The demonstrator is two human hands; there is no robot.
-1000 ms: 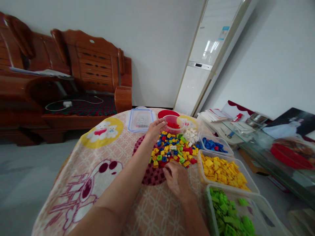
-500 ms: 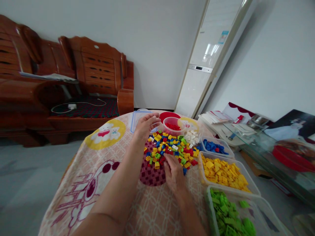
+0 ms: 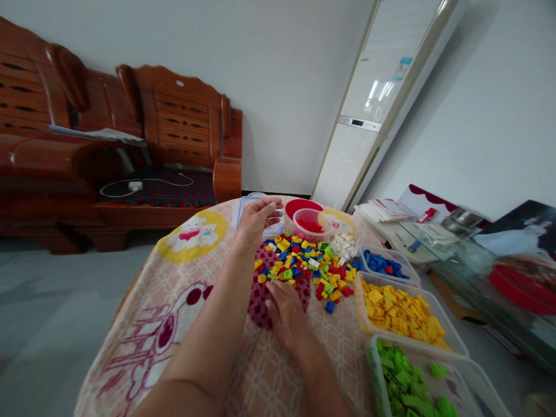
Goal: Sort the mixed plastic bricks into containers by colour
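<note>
A mixed pile of toy building bricks [image 3: 324,265] in red, yellow, blue, green and white lies on the patterned tablecloth [image 3: 260,370]. My left hand [image 3: 259,219] hovers beyond the pile's far left edge, fingers stretched to the right and slightly apart, with nothing visible in it. At the pile's near edge, my right hand [image 3: 287,310] reaches over the maroon patch of the cloth. Its fingers are extended and the thumb is apart from them. The fingertips are beside yellow and green bricks; whether they touch any is hard to see.
To the right stand clear tubs of blue bricks [image 3: 384,264], yellow bricks [image 3: 399,307] and green bricks [image 3: 403,376]. Behind the pile are a round tub of red bricks [image 3: 309,226], white bricks [image 3: 344,246] and a blue-rimmed lid [image 3: 245,204]. A glass table [image 3: 460,260] adjoins on the right.
My right hand has shifted left along the pile's near edge, leaving several bricks there uncovered. My left hand has stayed in nearly the same place. The view has turned slightly.
</note>
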